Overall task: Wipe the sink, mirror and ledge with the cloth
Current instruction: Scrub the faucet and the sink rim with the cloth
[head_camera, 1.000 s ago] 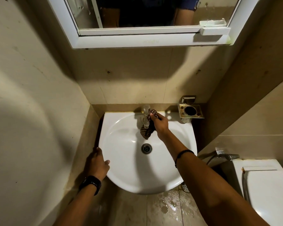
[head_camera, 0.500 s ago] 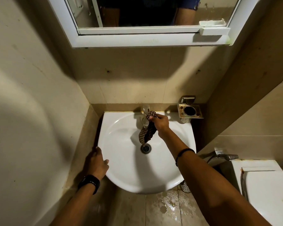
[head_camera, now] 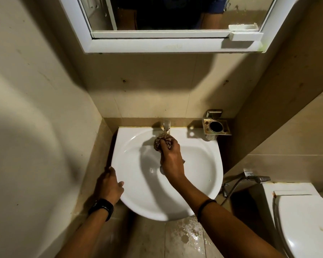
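- Head view: right hand (head_camera: pixel 171 157) reaches into the sink (head_camera: pixel 199 164), fingers curled tight around the bunched cloth (head_camera: pixel 161 142) just below the tap (head_camera: pixel 166 125).
- Left hand (head_camera: pixel 109 186) grips the sink's left rim, fingers wrapped over the edge (wrist bent back).

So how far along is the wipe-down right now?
Nothing looks finished. In hand: the right hand presses the bunched cloth into the sink below the tap; the left hand grips the rim. Left: the mirror, visibly spotted, and its ledge.
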